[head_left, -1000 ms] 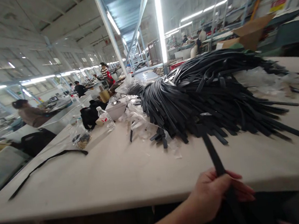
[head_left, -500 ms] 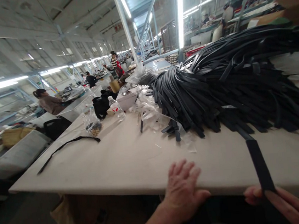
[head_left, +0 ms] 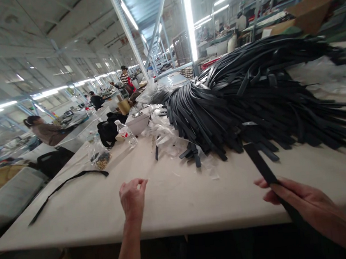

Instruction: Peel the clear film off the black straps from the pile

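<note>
A big heap of black straps lies on the long white table. My right hand pinches one black strap whose free end points toward the heap. My left hand hovers over the table's near part, fingers loosely curled, holding nothing. A single loose black strap lies on the table to the left.
A water bottle, a black bag, a clear bag of small parts, a white box and plastic wrapping sit at the back left. People work at other tables behind. A cardboard box stands far right.
My left hand let go of the strap and moved left over the table. My right hand took the strap and lifted it onto the table, toward the heap.
</note>
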Motion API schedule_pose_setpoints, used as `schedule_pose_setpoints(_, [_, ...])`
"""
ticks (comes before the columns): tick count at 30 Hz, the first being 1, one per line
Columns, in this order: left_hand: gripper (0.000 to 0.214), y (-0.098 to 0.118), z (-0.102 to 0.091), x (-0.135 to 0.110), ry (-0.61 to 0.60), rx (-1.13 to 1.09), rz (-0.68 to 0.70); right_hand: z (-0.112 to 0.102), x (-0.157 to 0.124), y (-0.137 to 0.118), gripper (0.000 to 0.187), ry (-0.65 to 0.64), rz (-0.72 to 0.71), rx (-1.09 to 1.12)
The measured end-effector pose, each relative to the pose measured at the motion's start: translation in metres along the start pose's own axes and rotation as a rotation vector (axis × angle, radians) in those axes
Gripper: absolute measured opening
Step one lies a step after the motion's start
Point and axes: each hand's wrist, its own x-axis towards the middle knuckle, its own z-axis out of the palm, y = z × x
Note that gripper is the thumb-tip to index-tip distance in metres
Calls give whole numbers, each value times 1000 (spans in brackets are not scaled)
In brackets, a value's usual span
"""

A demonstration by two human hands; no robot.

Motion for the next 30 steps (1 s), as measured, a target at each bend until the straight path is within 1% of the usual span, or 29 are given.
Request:
schedule_pose_setpoints(2, [35,-2,1,5,8,-38,-27,8,32,-24,48,-102,-130,-8])
schedule_pose_setpoints(3, [36,-1,3,5,13,-61,-37,16,48,-33,46,-149,-202,-34])
schedule_pose_setpoints(5, [27,-1,5,4,44,-115,-62,36,79,-45,42,-198,-316,-118])
schedule_pose_setpoints(6, [25,-1,4,3,58,-159,-92,47,92,-48,40,-215,-343,-140])
schedule_pose_setpoints(8, [31,-4,-2,-3,50,-252,-195,67,115,-48,34,-234,-342,-149])
schedule_pose_setpoints(11, [19,-8,-19,-13,-46,-356,-331,87,134,-44,29,-238,-275,-121])
schedule_pose_setpoints(13, [35,-5,-29,-20,-100,-497,-397,92,136,-42,35,-253,-204,-59])
schedule_pose_setpoints(14, [42,0,-31,-23,-132,-607,-428,92,135,-43,40,-270,-169,-14])
schedule_pose_setpoints(16, [48,18,-30,-26,-227,-849,-457,91,129,-46,52,-317,-110,88])
schedule_pose_setpoints(18, [48,46,-22,-29,-351,-1007,-413,88,120,-53,60,-360,-69,179])
schedule_pose_setpoints(22, [45,116,-6,-33,-591,-1202,-272,83,101,-67,60,-403,-38,284])
schedule_pose_setpoints(25, [40,157,1,-35,-756,-1323,-198,80,92,-71,56,-401,-54,307])
schedule_pose_setpoints(27, [34,174,5,-36,-804,-1357,-201,78,89,-72,53,-389,-78,308])
schedule_pose_setpoints(30, [23,186,11,-36,-803,-1414,-285,75,87,-73,48,-377,-122,303])
